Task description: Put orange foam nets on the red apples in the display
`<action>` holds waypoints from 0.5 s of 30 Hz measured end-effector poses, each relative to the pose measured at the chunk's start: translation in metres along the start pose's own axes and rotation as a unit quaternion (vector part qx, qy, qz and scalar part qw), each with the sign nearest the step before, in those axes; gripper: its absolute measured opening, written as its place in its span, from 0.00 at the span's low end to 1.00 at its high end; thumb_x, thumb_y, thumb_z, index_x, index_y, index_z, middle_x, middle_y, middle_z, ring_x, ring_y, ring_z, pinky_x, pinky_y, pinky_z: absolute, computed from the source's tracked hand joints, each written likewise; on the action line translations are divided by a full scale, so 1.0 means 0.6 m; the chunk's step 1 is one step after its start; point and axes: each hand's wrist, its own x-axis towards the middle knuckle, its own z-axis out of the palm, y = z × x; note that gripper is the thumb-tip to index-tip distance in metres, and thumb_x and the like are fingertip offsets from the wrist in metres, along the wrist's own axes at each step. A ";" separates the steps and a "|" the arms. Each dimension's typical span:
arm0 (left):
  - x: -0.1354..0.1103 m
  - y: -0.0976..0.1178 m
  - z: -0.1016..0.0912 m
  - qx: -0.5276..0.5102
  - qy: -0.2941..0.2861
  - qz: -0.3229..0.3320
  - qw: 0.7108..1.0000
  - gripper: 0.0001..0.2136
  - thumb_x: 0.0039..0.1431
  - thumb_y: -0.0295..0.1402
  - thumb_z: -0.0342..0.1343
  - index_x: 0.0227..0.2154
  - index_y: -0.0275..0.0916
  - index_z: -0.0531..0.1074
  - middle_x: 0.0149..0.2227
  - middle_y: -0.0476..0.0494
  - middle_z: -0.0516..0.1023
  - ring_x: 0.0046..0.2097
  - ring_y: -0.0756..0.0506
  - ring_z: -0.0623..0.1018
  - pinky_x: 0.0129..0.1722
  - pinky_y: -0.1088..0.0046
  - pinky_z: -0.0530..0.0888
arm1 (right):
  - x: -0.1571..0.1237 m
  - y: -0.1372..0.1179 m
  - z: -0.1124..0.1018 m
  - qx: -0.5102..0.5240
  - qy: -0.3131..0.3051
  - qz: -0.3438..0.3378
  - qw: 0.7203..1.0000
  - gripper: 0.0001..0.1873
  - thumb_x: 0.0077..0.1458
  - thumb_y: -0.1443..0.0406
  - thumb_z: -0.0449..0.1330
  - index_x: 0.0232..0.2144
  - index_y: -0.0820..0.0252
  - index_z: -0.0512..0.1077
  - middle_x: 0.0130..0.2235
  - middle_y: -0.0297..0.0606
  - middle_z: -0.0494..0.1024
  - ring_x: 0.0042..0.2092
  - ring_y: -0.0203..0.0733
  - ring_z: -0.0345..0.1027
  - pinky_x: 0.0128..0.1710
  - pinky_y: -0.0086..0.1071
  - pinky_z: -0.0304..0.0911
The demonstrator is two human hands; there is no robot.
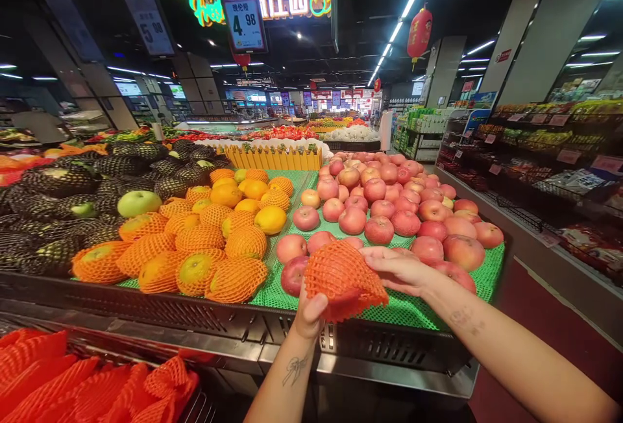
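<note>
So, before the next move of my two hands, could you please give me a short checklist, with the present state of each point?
1. Left hand supports the red foam net: ok, thumb against its lower left side.
2. Right hand is near the net: ok, fingers at its right side; their grip is partly hidden.
3. Net's contents fully covered: cannot tell, the mesh and hands hide too much.
4. Spare red nets are close by: ok, piled at lower left.
5. Loose apples are all netted: not ok, those in view on the green mat are bare.
</note>
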 end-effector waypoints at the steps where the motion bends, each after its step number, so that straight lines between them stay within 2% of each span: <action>1: 0.001 -0.005 0.000 -0.005 0.004 0.001 1.000 0.43 0.38 0.68 0.59 0.51 0.39 0.72 0.48 0.34 0.78 0.50 0.30 0.78 0.52 0.50 0.76 | 0.003 0.005 0.003 -0.006 -0.016 -0.005 1.000 0.30 0.41 0.49 0.78 0.41 0.61 0.77 0.45 0.40 0.82 0.45 0.42 0.77 0.50 0.33 0.70; 3: 0.004 -0.007 0.004 -0.003 0.009 0.002 1.000 0.38 0.45 0.63 0.62 0.51 0.38 0.72 0.49 0.35 0.79 0.53 0.32 0.77 0.55 0.53 0.75 | 0.007 0.010 0.011 -0.012 -0.022 -0.041 0.999 0.39 0.33 0.50 0.80 0.46 0.60 0.76 0.49 0.41 0.81 0.51 0.46 0.75 0.55 0.38 0.68; 5: 0.010 -0.001 0.011 0.039 0.011 0.029 0.999 0.31 0.53 0.54 0.65 0.53 0.38 0.72 0.53 0.35 0.77 0.57 0.34 0.76 0.61 0.56 0.71 | 0.009 0.010 0.015 -0.015 0.031 -0.083 0.996 0.43 0.30 0.58 0.82 0.51 0.58 0.75 0.53 0.41 0.79 0.55 0.48 0.73 0.59 0.41 0.66; 7: 0.015 0.010 0.019 0.109 0.018 0.087 0.990 0.26 0.60 0.49 0.62 0.56 0.38 0.72 0.58 0.35 0.73 0.62 0.36 0.71 0.66 0.59 0.65 | 0.010 0.009 0.012 -0.018 0.098 -0.104 0.990 0.40 0.31 0.65 0.80 0.50 0.57 0.75 0.52 0.39 0.79 0.55 0.48 0.73 0.59 0.41 0.66; 9: 0.019 0.021 0.025 0.163 0.026 0.136 0.977 0.22 0.64 0.47 0.59 0.54 0.40 0.75 0.62 0.36 0.68 0.65 0.36 0.69 0.68 0.60 0.62 | 0.011 0.010 0.002 -0.012 0.120 -0.111 0.986 0.37 0.32 0.67 0.79 0.48 0.58 0.75 0.52 0.39 0.79 0.54 0.48 0.73 0.59 0.41 0.66; 13: 0.018 0.032 0.033 0.152 0.008 0.134 0.979 0.15 0.63 0.45 0.60 0.44 0.41 0.82 0.58 0.37 0.72 0.63 0.36 0.70 0.66 0.60 0.66 | 0.021 0.023 -0.017 -0.046 0.115 -0.112 0.986 0.43 0.25 0.68 0.80 0.48 0.59 0.73 0.53 0.41 0.78 0.55 0.50 0.72 0.61 0.44 0.65; 15: 0.016 0.033 0.033 0.134 0.018 0.121 0.983 0.14 0.60 0.44 0.63 0.40 0.40 0.83 0.53 0.38 0.75 0.61 0.36 0.72 0.63 0.61 0.68 | 0.026 0.027 -0.019 -0.083 0.131 -0.104 0.982 0.48 0.21 0.67 0.81 0.49 0.59 0.72 0.52 0.41 0.78 0.56 0.51 0.72 0.62 0.45 0.64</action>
